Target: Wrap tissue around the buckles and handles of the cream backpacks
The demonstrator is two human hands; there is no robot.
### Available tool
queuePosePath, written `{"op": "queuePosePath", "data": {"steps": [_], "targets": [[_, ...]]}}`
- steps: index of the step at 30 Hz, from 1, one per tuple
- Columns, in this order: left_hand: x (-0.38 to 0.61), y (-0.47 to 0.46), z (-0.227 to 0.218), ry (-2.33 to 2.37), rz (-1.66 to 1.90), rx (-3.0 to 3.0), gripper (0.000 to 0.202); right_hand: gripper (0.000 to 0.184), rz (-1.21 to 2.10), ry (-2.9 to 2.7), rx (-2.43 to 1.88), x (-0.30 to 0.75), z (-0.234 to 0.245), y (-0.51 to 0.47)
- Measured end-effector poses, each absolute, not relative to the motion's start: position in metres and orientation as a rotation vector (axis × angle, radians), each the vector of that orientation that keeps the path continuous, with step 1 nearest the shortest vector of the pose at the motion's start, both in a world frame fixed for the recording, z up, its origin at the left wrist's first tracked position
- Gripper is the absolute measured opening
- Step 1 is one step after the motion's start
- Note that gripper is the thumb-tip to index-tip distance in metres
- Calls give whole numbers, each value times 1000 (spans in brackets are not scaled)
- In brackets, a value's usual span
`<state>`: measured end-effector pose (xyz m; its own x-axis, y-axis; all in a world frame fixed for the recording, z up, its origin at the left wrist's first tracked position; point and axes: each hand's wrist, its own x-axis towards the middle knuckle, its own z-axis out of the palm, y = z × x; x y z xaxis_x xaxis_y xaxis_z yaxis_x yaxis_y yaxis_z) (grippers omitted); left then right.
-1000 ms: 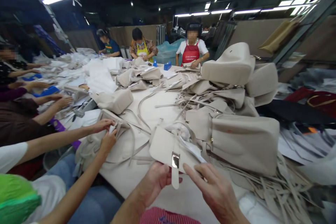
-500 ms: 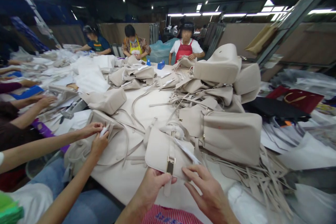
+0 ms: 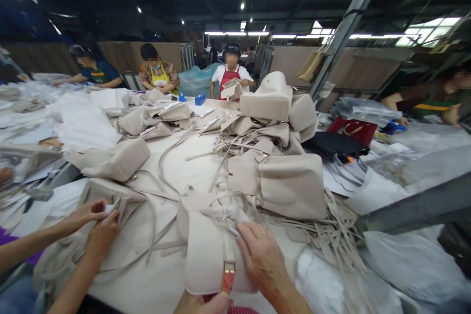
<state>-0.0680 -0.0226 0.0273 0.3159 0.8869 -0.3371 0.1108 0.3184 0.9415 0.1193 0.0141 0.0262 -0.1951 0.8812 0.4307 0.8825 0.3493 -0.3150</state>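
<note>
A beige handbag (image 3: 206, 250) with a metal clasp on its flap strap lies right in front of me on the work table (image 3: 198, 157). My right hand (image 3: 263, 260) lies on the bag's flap beside the strap, fingers stretched out and pressing down. My left hand (image 3: 206, 303) shows only at the bottom edge, just under the clasp, with its fingers hidden. White paper stuffing (image 3: 230, 213) pokes from the bag's top.
A pile of finished beige bags (image 3: 290, 181) and loose straps (image 3: 331, 235) rises to the right. A co-worker's two hands (image 3: 93, 221) handle another bag at left. Several people work at the table's far end. Clear plastic bags (image 3: 412, 265) lie at right.
The bag has been drawn closer to me and its flap turned down. My right hand moved from the flap's edge onto its top. The view shifted right.
</note>
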Motion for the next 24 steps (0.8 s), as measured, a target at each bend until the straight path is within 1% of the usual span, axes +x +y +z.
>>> {"op": "queuePosePath", "data": {"steps": [3, 5, 7, 9, 11, 14, 17, 20, 22, 24], "targets": [[-65, -26, 23, 1141, 710, 1186, 31, 21, -72, -2084, -1578, 119, 12, 16], [-64, -25, 24, 1129, 675, 1097, 32, 24, -2, -2038, -1563, 121, 9, 17], [-60, -22, 31, 1118, 678, 1103, 30, 27, 206, -1944, -1554, 126, 13, 18], [-51, -16, 46, 1090, 726, 1235, 26, 28, 468, -1816, -1575, 134, 22, 19], [-38, -7, 65, 1045, 755, 1364, 21, 29, 637, -1668, -1634, 149, 31, 19], [-16, 14, 91, 1008, 737, 1467, 15, 49, 665, -1447, -1768, 183, 38, 22], [-12, 39, 111, 953, 746, 1369, 17, 56, 778, -1297, -1928, 214, 41, 22], [-42, 63, 129, 892, 671, 1373, 16, 55, 949, -1352, -1893, 220, 47, 11], [-79, 76, 138, 873, 527, 1507, 15, 52, 1083, -1466, -1791, 208, 51, -1], [-122, 83, 141, 898, 364, 1624, 18, 46, 1255, -1588, -1692, 189, 53, -13]]}}
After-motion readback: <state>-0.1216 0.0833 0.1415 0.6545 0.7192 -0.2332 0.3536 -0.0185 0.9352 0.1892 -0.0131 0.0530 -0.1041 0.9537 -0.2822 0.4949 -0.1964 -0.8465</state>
